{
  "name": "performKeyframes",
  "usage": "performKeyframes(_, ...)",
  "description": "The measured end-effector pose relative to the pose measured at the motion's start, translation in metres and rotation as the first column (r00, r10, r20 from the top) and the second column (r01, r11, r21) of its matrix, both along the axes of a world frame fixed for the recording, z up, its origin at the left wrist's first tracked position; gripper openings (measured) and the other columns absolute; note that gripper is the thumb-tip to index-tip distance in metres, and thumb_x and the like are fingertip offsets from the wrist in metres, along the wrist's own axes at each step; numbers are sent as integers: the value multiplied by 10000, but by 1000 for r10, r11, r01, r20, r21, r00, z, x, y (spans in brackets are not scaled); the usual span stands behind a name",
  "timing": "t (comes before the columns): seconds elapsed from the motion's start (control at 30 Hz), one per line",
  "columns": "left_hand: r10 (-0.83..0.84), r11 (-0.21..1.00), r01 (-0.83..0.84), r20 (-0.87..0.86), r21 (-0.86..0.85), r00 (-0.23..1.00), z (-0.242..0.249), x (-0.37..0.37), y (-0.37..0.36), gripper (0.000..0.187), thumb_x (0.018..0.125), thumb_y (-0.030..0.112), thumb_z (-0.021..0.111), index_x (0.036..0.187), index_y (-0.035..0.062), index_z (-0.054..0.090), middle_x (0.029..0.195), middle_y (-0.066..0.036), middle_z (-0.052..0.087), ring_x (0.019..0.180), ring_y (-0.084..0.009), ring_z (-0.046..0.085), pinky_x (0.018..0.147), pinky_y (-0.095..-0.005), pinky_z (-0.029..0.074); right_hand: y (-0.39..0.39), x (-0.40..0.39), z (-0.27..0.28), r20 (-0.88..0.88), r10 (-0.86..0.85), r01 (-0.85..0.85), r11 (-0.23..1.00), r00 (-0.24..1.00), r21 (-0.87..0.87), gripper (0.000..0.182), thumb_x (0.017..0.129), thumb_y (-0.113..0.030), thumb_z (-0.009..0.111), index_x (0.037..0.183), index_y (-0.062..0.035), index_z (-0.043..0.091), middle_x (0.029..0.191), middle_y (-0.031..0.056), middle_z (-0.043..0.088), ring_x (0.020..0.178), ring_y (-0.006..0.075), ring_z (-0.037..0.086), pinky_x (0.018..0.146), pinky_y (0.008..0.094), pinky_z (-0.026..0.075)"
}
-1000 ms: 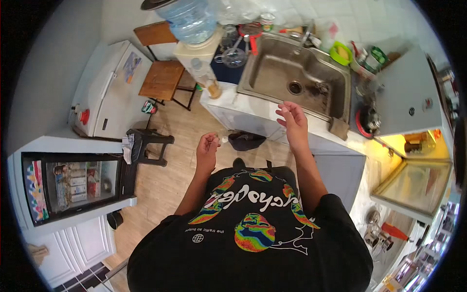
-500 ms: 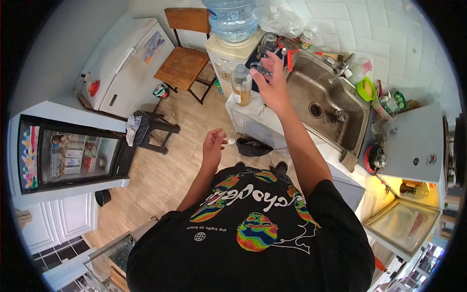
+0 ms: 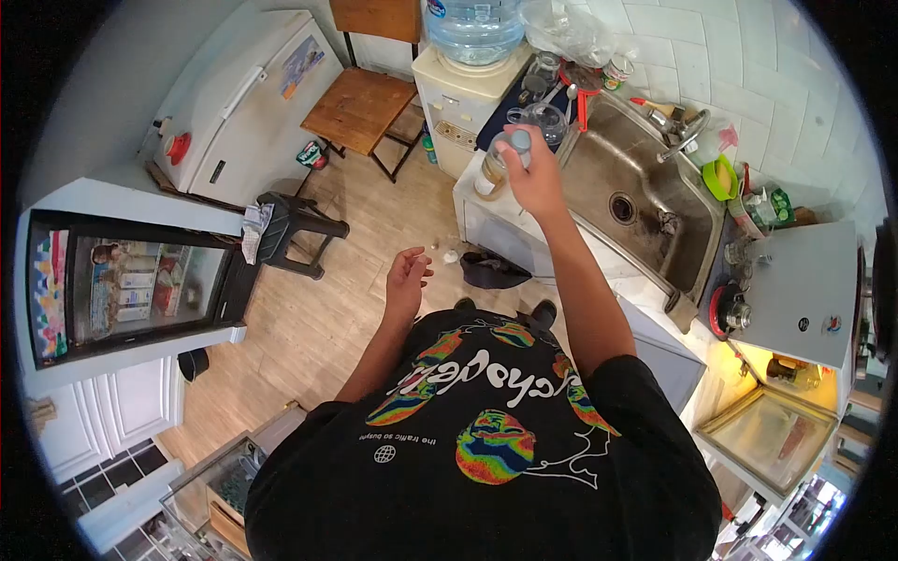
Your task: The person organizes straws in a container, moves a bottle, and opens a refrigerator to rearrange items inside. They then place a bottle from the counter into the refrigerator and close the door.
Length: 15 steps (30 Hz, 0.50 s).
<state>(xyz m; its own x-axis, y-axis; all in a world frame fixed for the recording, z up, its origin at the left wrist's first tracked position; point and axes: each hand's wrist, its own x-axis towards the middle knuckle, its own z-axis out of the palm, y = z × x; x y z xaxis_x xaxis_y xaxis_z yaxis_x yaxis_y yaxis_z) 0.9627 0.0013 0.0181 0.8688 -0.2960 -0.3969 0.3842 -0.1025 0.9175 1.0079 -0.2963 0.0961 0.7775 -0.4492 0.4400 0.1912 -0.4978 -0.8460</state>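
My right hand [image 3: 535, 176] is closed around the upper part of a clear jar [image 3: 490, 178] with a grey lid [image 3: 520, 140]. The jar holds something brownish and leans slightly, its base at the counter corner beside the sink. Fingers cover much of its neck. Behind it, a clear glass pitcher [image 3: 552, 122] is on a dark mat. My left hand [image 3: 407, 273] hangs over the floor with nothing in it, its fingers loosely bent and apart.
A steel sink [image 3: 613, 140] lies right of the jar, and a water dispenser [image 3: 458, 98] stands behind it. Below the counter is a dark bag [image 3: 493, 271] on the floor. A black stool [image 3: 297, 234] and a wooden chair [image 3: 360, 107] stand to the left.
My right hand has come down from above the jar and closed on its top. The jar now leans to the right. My left hand stays nearly where it was; the view has shifted slightly.
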Motion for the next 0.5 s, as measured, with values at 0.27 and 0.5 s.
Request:
performKeyframes(0.27,-143,988,145,-43,58,989,-7,5,-2,348,1064,298,573,1345,94,577,1164,-60,678,990,-147,644,856,-313,490,2,-59,14,-14,20,-10,855,1000,518,248,1085,-212,571,1233,-14,595,1205,111,699,1078,156,660,967,320,521)
performKeyframes(0.5,-250,964,255,-76,75,965,-8,-8,-25,354,1035,293,608,1333,104,574,1095,-20,679,952,-138,659,810,-325,492,20,-145,80,28,28,-38,867,999,498,257,1077,-195,583,1250,-8,549,1262,148,672,1147,185,640,983,339,532)
